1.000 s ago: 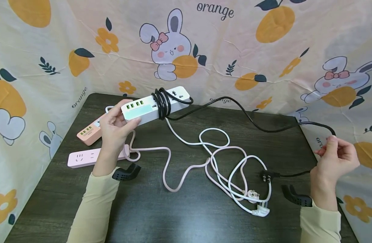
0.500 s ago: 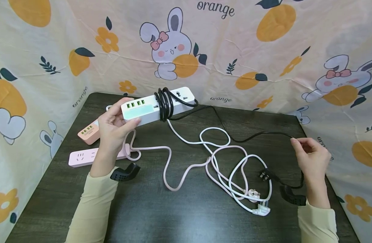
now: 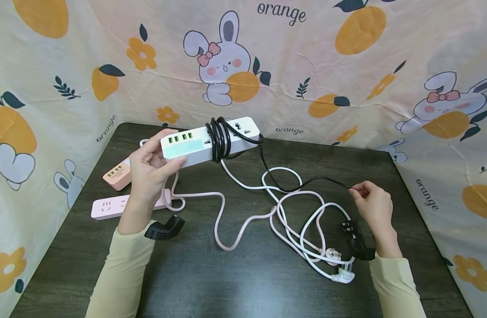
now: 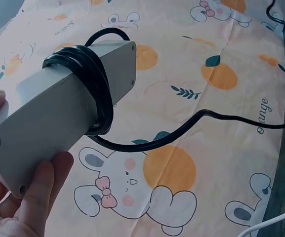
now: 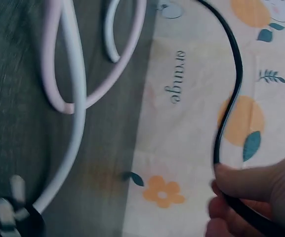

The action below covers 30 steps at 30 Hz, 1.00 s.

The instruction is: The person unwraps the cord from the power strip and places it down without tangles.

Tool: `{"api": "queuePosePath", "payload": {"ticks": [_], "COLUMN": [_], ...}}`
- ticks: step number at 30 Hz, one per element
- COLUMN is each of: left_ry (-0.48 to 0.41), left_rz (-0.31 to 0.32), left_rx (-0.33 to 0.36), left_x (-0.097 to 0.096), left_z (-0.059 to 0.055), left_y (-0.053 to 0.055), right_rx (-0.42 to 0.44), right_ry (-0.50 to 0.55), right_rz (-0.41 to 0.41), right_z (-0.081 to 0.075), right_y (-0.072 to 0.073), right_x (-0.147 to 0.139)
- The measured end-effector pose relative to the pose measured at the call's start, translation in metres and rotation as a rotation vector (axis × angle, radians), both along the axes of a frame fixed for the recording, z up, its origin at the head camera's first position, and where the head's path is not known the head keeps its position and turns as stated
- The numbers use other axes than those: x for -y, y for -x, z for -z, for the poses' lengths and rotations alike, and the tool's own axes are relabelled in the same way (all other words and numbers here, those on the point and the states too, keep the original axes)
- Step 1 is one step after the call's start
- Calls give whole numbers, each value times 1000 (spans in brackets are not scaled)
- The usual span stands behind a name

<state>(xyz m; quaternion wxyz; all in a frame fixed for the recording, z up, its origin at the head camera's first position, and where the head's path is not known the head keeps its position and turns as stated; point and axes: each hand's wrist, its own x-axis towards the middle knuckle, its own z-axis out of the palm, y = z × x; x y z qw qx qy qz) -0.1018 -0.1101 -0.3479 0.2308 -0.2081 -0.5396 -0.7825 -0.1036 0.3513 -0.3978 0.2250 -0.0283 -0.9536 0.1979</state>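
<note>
My left hand (image 3: 151, 165) grips one end of a white power strip (image 3: 188, 152) with a row of USB ports, held up above the table. Several turns of black cord (image 3: 221, 141) are wound round the strip's middle; in the left wrist view the strip's grey underside (image 4: 43, 118) faces the camera. From the coil a loose length of the cord droops to the right. My right hand (image 3: 374, 205) pinches that length between thumb and fingers, seen close in the right wrist view. The cord's black plug (image 3: 348, 226) lies on the table near the right wrist, partly behind the wrist camera.
An orange power strip (image 3: 118, 176) and a pink power strip (image 3: 109, 207) lie at the left of the dark table (image 3: 243, 291), partly behind my left arm. Their white and pink cords cross in loops mid-table, ending in a white plug (image 3: 343, 274). A printed cloth (image 3: 291, 53) hangs behind.
My right hand has moved left and inward from beyond the table's right edge, bringing the black cord along, which now sags. The white power strip has shifted slightly right and down.
</note>
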Motion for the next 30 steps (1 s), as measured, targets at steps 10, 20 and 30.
{"api": "queuePosePath", "payload": {"ticks": [10,20,30], "left_ry": [18,43,37], "left_rz": [7,20,17], "left_rx": [-25,-70,-49], "left_x": [-3,-6,-6], "left_z": [-3,-5,-5], "left_y": [-3,-4,-5], "right_rx": [146,221,255], "right_ry": [-192,-439,-482], "right_rz": [-48,-100,-154], "right_z": [18,26,30], "right_y": [10,20,26], "right_x": [-4,5,13]}}
